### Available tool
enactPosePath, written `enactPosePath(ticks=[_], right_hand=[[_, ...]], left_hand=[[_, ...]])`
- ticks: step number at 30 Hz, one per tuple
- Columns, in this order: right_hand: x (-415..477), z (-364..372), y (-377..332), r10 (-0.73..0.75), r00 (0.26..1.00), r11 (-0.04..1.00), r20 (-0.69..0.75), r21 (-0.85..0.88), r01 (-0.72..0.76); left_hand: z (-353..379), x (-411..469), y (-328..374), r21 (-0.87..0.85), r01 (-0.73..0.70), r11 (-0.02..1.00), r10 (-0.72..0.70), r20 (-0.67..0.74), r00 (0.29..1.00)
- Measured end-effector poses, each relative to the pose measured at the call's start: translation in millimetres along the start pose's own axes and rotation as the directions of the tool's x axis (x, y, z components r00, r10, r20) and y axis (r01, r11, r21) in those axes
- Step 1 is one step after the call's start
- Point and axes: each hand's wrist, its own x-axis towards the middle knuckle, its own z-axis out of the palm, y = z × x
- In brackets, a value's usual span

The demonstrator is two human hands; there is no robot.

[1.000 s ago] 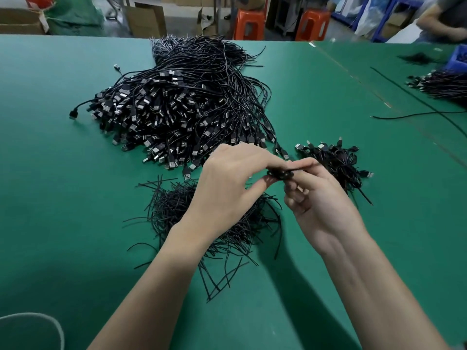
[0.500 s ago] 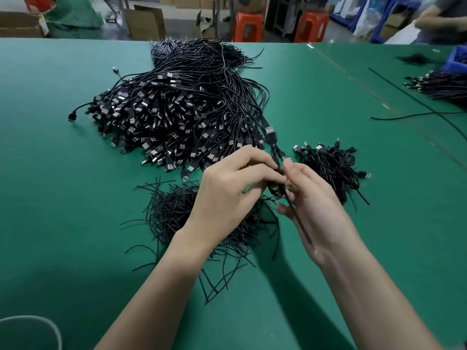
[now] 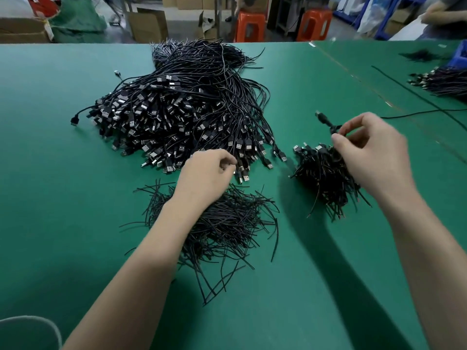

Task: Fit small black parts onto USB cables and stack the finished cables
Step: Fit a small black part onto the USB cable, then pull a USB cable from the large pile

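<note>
A big heap of black USB cables [image 3: 182, 114] lies at the middle of the green table [image 3: 50, 198]. Below it sits a loose pile of thin black ties [image 3: 227, 223]. A smaller stack of bundled cables [image 3: 321, 178] lies to the right. My right hand [image 3: 371, 152] pinches a bundled USB cable [image 3: 326, 122] just above that stack, its plug pointing up and left. My left hand [image 3: 207, 178] hovers over the tie pile at the near edge of the big heap, fingers curled toward the plugs; whether it holds one is hidden.
A second pile of cables [image 3: 444, 82] and a blue bin [image 3: 460, 56] sit at the far right, with a long loose cable [image 3: 417, 92] running across. Orange stools [image 3: 250, 26] and cardboard boxes [image 3: 149, 24] stand beyond the table. Another person's arm [image 3: 439, 8] shows top right.
My hands have parted. The right hand has carried the bundled cable rightward over the small stack. The left hand has let go and moved down-left to the big heap's edge.
</note>
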Motion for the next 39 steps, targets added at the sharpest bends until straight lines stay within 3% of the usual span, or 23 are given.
enactPosePath(ticks=[3, 6, 9, 13, 16, 19, 23, 27, 30, 33, 35, 37, 39], right_hand=[[19.7, -1.5, 14.5, 0.015, 1.000, 0.978, -0.003, -0.208, -0.016], [26.4, 3.2, 28.7, 0.075, 0.989, 0.931, 0.124, -0.364, -0.025], [21.4, 10.1, 36.2, 0.143, 0.955, 0.904, 0.261, -0.426, -0.019], [12.1, 14.1, 38.0, 0.148, 0.950, 0.903, 0.273, -0.429, -0.018], [7.5, 14.8, 31.3, 0.034, 0.984, 0.915, 0.176, -0.402, 0.040], [-3.9, 21.7, 9.2, -0.119, 0.984, 0.959, 0.132, -0.242, 0.148], [-20.2, 38.6, -18.2, -0.183, 0.958, 0.977, 0.219, -0.068, 0.203], [-34.3, 54.6, -39.3, -0.113, 0.931, 0.983, 0.346, 0.176, 0.053], [-41.3, 65.8, -52.0, 0.004, 0.893, 0.932, 0.450, 0.322, -0.166], [-44.0, 70.8, -60.8, 0.117, 0.789, 0.834, 0.603, 0.372, -0.407], [-48.0, 69.6, -64.3, 0.132, 0.671, 0.697, 0.729, 0.413, -0.586], [-55.6, 67.3, -68.9, 0.095, 0.570, 0.475, 0.816, 0.466, -0.747], [-63.4, 65.6, -71.4, 0.076, 0.552, 0.361, 0.830, 0.493, -0.792]], left_hand=[[7.8, 25.0, -4.3, 0.185, 0.095, 0.978, -0.111, 0.079, 0.991], [20.0, 46.4, -3.1, 0.346, 0.119, 0.931, -0.171, 0.123, 0.977], [25.7, 59.7, 3.8, 0.485, 0.127, 0.865, -0.176, 0.057, 0.983], [33.5, 60.3, 13.8, 0.600, 0.070, 0.797, -0.124, 0.049, 0.991], [40.5, 60.0, 15.2, 0.586, 0.071, 0.807, -0.126, 0.054, 0.991], [39.3, 60.1, 11.2, 0.495, 0.108, 0.862, -0.175, 0.091, 0.980], [31.6, 51.5, 4.2, 0.178, 0.183, 0.967, -0.207, 0.124, 0.970], [11.5, 30.2, 8.2, -0.153, 0.114, 0.982, -0.100, 0.093, 0.991], [-8.9, 5.4, 19.3, -0.298, 0.016, 0.954, 0.043, 0.192, 0.980], [-28.1, -20.2, 35.0, -0.383, -0.116, 0.917, 0.236, 0.285, 0.929], [-36.7, -31.3, 43.4, -0.337, -0.212, 0.917, 0.315, 0.290, 0.904], [-42.6, -36.8, 47.3, -0.231, -0.254, 0.939, 0.312, 0.267, 0.912], [-47.2, -40.4, 48.5, -0.139, -0.262, 0.955, 0.290, 0.255, 0.922]])
